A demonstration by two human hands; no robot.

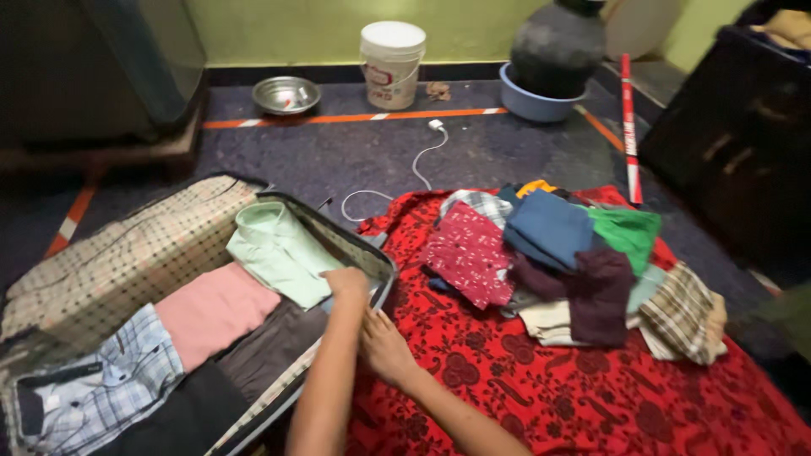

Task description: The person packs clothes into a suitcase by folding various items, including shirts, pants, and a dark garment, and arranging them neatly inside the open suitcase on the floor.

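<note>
An open suitcase (384, 257) lies on the floor at the left, its checked lid flat behind it. Inside sit a folded pale green shirt (279, 249), a pink folded garment (215, 311), a brown one (270, 342) and a blue plaid shirt (110, 384). My left hand (349, 283) rests fingers-down on the edge of the green shirt at the suitcase's near corner. My right hand (382, 344) sits just beside it at the suitcase rim, fingers curled, holding nothing I can make out. A pile of folded clothes (574, 262) lies on a red patterned cloth (524, 388) to the right.
A white charger cable (418, 165) trails over the dark floor. At the back stand a steel bowl (285, 93), a white bucket (391, 63) and a dark pot in a blue basin (532, 101). A red and white stick (629, 127) and dark cabinet (743, 143) are at the right.
</note>
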